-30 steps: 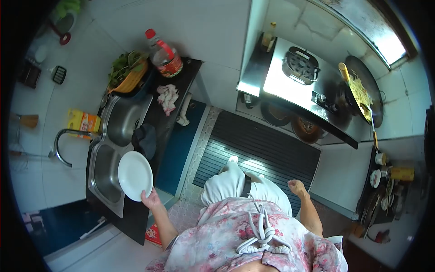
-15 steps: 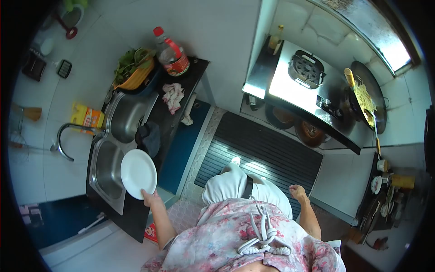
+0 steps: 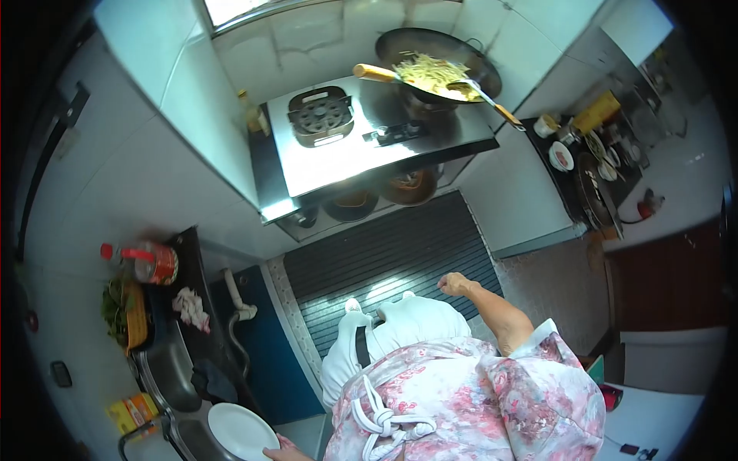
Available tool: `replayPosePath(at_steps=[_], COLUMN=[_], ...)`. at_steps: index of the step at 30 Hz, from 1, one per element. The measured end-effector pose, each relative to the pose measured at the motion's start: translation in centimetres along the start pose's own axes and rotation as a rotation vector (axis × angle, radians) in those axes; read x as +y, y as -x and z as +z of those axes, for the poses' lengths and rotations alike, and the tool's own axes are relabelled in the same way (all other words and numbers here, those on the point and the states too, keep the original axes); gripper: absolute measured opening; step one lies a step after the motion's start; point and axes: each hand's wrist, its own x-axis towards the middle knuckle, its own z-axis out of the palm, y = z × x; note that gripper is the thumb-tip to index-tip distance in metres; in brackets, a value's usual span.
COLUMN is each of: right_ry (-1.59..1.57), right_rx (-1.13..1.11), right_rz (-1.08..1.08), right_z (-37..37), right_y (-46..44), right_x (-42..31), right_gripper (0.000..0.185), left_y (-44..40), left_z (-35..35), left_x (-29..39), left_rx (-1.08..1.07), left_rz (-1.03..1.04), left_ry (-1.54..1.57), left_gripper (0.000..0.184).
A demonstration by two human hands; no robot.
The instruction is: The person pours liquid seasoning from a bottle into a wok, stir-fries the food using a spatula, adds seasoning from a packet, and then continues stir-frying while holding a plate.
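A white plate is gripped at its right edge by my left hand, near the bottom of the view beside the sink. Most of that arm is cut off or hidden by the floral sleeve. My right hand hangs in front of my body over the dark ridged mat, its fingers curled in and nothing visible in them. On the stove ahead stands a wok holding pale shredded food. A spatula with a wooden handle end leans across the wok's rim, apart from both hands.
A metal sink lies at the left, with a dark cloth on its edge. The counter there holds a crumpled cloth, a red-capped bottle and a basket of greens. Bowls and jars crowd a right-hand counter.
My view has swung right toward the stove, so the sink and plate now sit lower left. My left hand still grips the plate; my right hand remains curled.
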Motion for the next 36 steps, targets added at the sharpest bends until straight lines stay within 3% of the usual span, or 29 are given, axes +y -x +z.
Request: replayPosePath(at_steps=[3, 6, 7, 10, 13, 14, 15, 16, 17, 18, 19, 20, 22, 24, 27, 31, 36], right_ry=[-0.012, -0.028, -0.038, -0.074, -0.068, -0.074, -0.070, -0.012, -0.038, -0.126, -0.022, -0.056, -0.051, -0.135, -0.270, -0.412, -0.498], right_rx=[0.007, -0.004, -0.009, -0.008, 0.022, 0.046, 0.059, 0.093, 0.069, 0.085, 0.066, 0.062, 0.008, 0.026, -0.005, -0.043, -0.039], right_rz=[0.001, 0.000, -0.001, -0.011, 0.034, 0.032, 0.016, -0.111, -0.052, -0.052, -0.083, -0.033, 0.001, 0.019, 0.088, 0.180, 0.131], right_z=[0.0, 0.5, 0.8, 1.2, 2.3, 2.3, 2.6, 3.6, 3.3, 3.7, 4.2, 4.0, 3.3, 3.2, 2.9, 2.2, 4.3], right_y=[-0.3, -0.5, -0.6, -0.8, -1.4, -1.0, -0.8, -1.6, -0.8, -0.3, -1.2, -0.4, 0.4, 1.1, 1.9, 2.6, 1.4], right_x=[0.3, 1.1, 1.4, 2.6, 3.8, 4.0, 4.4, 5.6, 5.0, 5.1, 6.0, 5.4, 4.7, 4.6, 4.1, 3.0, 6.3], right_gripper=[0.031, 0.032, 0.032, 0.032, 0.032, 0.030, 0.029, 0.029, 0.030, 0.032, 0.042, 0.044, 0.041, 0.021, 0.022, 0.028, 0.026], left_y=[-3.0, 1.1, 1.7, 2.1, 3.5, 5.0, 8.3, 9.2, 11.2, 10.8, 11.4, 11.9, 13.3, 12.9, 9.5, 6.3, 1.2], left_z=[-1.7, -0.3, 0.1, 0.6, 2.1, 3.8, 7.4, 9.1, 11.2, 12.6, 15.0, 18.0, 23.3, 27.8, 33.4, 40.9, 50.0], left_x=[-1.1, 0.8, 0.8, -0.5, -0.1, 0.0, 0.2, 0.0, 0.7, 0.3, 0.6, 1.1, 4.0, 6.7, 9.9, 14.7, 17.0], left_rx=[-0.254, -0.367, -0.359, -0.225, 0.076, 0.162, 0.303, 0.234, 0.091, -0.033, -0.105, -0.152, -0.307, -0.446, -0.629, -0.681, -0.547], left_rz=[-0.045, 0.347, 0.365, 0.017, -0.393, -0.412, -0.306, -0.336, -0.353, -0.390, -0.391, -0.346, -0.199, -0.040, 0.199, 0.344, 0.539], left_ry=[0.001, -0.641, -0.660, -0.415, -0.187, -0.148, -0.126, -0.115, -0.158, -0.154, -0.119, -0.137, -0.102, -0.054, 0.003, 0.018, 0.029], left_gripper=[0.035, 0.029, 0.033, 0.049, 0.067, 0.073, 0.081, 0.081, 0.082, 0.072, 0.057, 0.040, 0.031, 0.028, 0.032, 0.039, 0.049])
